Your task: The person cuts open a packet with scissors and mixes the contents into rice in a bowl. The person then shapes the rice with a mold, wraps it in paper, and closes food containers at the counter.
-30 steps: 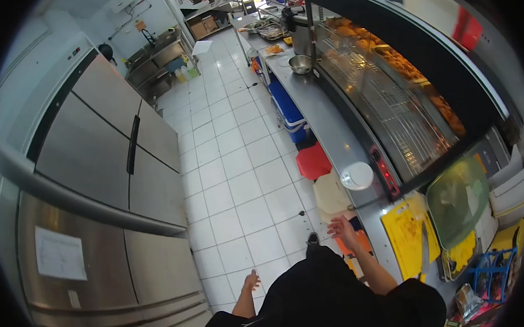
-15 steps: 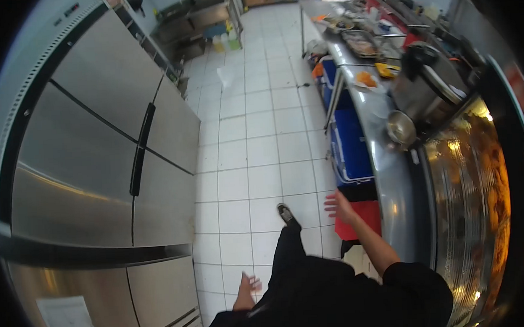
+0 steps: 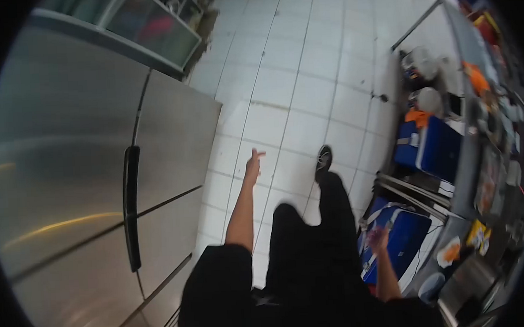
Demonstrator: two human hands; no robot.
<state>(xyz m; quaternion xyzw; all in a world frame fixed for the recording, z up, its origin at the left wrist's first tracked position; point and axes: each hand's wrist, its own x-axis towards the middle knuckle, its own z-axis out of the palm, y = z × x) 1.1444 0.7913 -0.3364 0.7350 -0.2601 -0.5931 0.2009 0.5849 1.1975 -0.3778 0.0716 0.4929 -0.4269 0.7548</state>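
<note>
My left hand (image 3: 254, 165) reaches forward over the white tiled floor (image 3: 283, 112) with a finger stretched out, and nothing is in it. My right hand (image 3: 378, 239) hangs at my side in front of a blue cooler box (image 3: 401, 239). Motion blurs its fingers, and no held thing shows there. One dark shoe (image 3: 324, 160) is on the tiles ahead of me.
A steel refrigerator (image 3: 172, 150) with a black handle (image 3: 133, 209) lines the left side. On the right runs a steel table (image 3: 473, 170) carrying food and a yellow packet (image 3: 478, 235). Another blue cooler (image 3: 439, 148) sits under it. A glass-fronted cabinet (image 3: 148, 27) stands beyond the refrigerator.
I have walked forward, and the view has turned. My left hand has swung forward and my right hand back. The heated display case on the right has left the view.
</note>
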